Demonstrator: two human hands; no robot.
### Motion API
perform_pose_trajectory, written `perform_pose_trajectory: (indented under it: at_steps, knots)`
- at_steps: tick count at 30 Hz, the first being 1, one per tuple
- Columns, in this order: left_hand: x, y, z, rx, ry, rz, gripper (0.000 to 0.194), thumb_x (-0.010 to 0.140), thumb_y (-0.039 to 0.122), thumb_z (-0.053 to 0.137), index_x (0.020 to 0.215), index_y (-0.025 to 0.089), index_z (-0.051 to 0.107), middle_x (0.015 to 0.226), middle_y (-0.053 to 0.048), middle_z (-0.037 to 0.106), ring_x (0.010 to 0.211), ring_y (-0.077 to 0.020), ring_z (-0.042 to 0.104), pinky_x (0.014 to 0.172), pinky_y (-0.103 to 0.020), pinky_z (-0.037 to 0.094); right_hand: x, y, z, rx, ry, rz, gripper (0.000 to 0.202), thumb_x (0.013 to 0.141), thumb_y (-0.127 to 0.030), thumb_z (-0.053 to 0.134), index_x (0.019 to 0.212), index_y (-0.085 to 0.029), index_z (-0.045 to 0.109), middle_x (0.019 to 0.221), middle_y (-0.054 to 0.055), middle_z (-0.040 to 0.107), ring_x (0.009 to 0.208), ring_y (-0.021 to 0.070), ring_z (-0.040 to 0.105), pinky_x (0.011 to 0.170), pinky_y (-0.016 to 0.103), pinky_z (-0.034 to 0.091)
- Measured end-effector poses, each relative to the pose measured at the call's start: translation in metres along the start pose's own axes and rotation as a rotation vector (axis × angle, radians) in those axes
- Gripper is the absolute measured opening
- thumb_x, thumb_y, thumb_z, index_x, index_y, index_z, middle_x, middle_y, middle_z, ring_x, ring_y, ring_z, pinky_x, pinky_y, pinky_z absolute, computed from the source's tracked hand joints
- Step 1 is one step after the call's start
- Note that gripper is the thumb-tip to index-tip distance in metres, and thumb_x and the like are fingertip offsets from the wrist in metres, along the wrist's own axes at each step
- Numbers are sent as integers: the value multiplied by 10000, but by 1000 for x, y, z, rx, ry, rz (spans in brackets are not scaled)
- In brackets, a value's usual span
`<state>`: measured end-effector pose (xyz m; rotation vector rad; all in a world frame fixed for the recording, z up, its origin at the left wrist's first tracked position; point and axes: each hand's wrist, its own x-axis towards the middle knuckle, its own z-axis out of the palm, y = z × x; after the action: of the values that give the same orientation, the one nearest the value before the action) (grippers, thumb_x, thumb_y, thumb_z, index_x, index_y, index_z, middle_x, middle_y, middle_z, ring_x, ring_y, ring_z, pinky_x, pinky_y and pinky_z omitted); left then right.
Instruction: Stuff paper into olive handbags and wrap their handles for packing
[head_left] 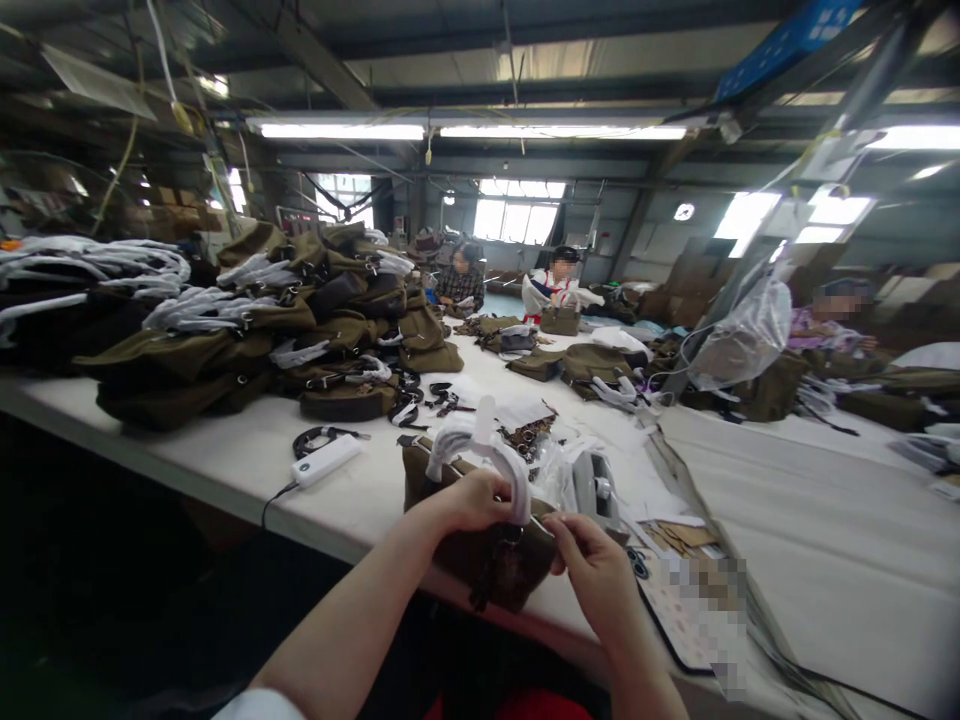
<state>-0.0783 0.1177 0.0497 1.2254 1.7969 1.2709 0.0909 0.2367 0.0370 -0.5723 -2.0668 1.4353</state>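
An olive-green handbag [534, 560] stands at the table's front edge, its handle [452, 440] wrapped in white and arched upward. My left hand [480, 498] reaches across the top of the bag, fingers curled against the rim near the handle's right base. At the bag's right top corner, my right hand [592, 555] has thumb and fingers pinched together on the edge. A dark piece hangs on the bag's front below a ring; its details are too dim to make out. Part of the rim is hidden behind my left fingers.
Olive bags [337, 340] with white-wrapped handles are heaped at the left. A white power bank [326, 460] with a cable, metal hardware [529, 438], a grey device [596, 485] and scissors [637, 563] surround the bag. Several people sit farther back.
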Motion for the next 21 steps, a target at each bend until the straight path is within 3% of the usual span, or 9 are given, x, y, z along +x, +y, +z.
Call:
perform_pose_trajectory:
  at_steps: [3, 6, 9, 14, 21]
  knots:
    - [4, -1, 1, -152, -78, -70, 246, 674, 309, 687, 786, 99, 750, 637, -4, 657, 541, -101, 505, 513, -203, 346, -4, -4, -1, 58, 49, 65, 441, 775, -570, 657, 947, -165, 684, 619, 23, 676, 459, 132, 548, 446, 238, 434]
    - [7, -7, 5, -239, -76, -89, 241, 664, 302, 692, 782, 96, 740, 679, -22, 672, 577, -110, 540, 552, -209, 385, -4, -4, -3, 137, 53, 109, 492, 756, -609, 645, 946, -156, 684, 787, 80, 734, 481, 152, 594, 427, 253, 453]
    - [7, -9, 8, -234, -59, -23, 228, 657, 296, 711, 773, 100, 729, 737, -36, 688, 650, -131, 582, 609, -222, 438, -6, -3, -4, -64, -33, 56, 419, 820, -556, 587, 928, -177, 728, 776, 74, 738, 538, 180, 633, 491, 274, 487]
    - [0, 3, 11, -165, -83, 90, 234, 641, 294, 747, 775, 105, 715, 766, -58, 707, 735, -177, 628, 685, -265, 504, -9, -8, -4, -408, -138, -122, 295, 886, -407, 523, 925, -255, 773, 860, 58, 744, 792, 223, 677, 710, 304, 501]
    - [-4, 16, 11, -131, -93, 108, 205, 647, 287, 739, 709, 96, 699, 757, -74, 704, 746, -194, 632, 680, -262, 517, -8, -11, -4, -525, -212, -143, 291, 888, -376, 511, 940, -280, 781, 810, 45, 721, 745, 203, 642, 668, 282, 467]
